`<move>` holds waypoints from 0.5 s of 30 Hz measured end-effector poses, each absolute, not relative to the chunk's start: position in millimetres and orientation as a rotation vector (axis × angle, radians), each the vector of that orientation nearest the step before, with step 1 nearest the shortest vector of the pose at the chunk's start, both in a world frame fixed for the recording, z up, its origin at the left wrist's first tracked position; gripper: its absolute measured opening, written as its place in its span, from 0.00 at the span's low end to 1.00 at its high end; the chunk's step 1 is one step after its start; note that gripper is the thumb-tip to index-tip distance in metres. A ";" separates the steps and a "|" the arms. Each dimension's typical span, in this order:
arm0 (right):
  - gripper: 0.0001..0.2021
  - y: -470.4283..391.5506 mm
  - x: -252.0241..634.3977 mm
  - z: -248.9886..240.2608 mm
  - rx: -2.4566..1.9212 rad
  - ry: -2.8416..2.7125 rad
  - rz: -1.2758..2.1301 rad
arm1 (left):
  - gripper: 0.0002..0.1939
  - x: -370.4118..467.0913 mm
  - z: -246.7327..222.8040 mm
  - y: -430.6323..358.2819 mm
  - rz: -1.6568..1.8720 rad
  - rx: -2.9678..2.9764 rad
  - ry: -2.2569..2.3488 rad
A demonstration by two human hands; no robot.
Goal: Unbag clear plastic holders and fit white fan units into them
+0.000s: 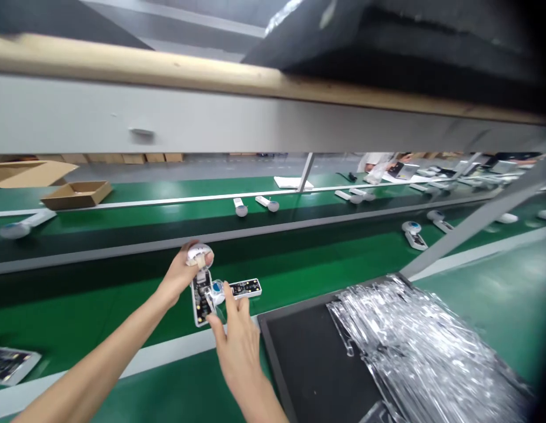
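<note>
My left hand (181,271) grips a white handheld device (196,305) by its rounded head. The device hangs head up, and its long body lies open with a dark circuit board showing. At that board my right hand (238,338) has thumb and index finger parted around a clear plastic piece (218,311), which is hard to make out against the board. Just behind the right fingertips, a second open device (246,288) rests on the green belt, its round head partly hidden.
A black tray (317,364) at the right bears a heap of clear plastic strips (422,346). More devices lie along the green belts (321,267). A cardboard box (79,194) stands at the far left. A shelf (237,123) spans overhead, and a slanted post (466,226) rises at right.
</note>
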State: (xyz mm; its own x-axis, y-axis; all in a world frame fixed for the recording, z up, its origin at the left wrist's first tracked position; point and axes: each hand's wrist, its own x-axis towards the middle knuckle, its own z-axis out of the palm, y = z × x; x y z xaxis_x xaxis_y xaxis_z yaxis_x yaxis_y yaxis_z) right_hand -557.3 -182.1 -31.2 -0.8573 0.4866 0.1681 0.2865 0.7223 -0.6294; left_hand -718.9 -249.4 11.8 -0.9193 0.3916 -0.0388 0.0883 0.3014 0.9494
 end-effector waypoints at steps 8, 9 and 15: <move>0.27 -233.6 -572.9 -43.6 -0.584 -2.493 0.741 | 0.32 -676.8 31.0 -291.3 1.808 0.172 2.125; 0.27 -235.1 -570.9 -45.1 -0.570 -2.476 0.723 | 0.32 -674.9 33.2 -294.3 1.836 0.136 2.101; 0.29 -236.4 -558.1 -44.0 -0.321 -2.385 0.997 | 0.33 -658.3 37.0 -314.1 2.072 0.107 1.901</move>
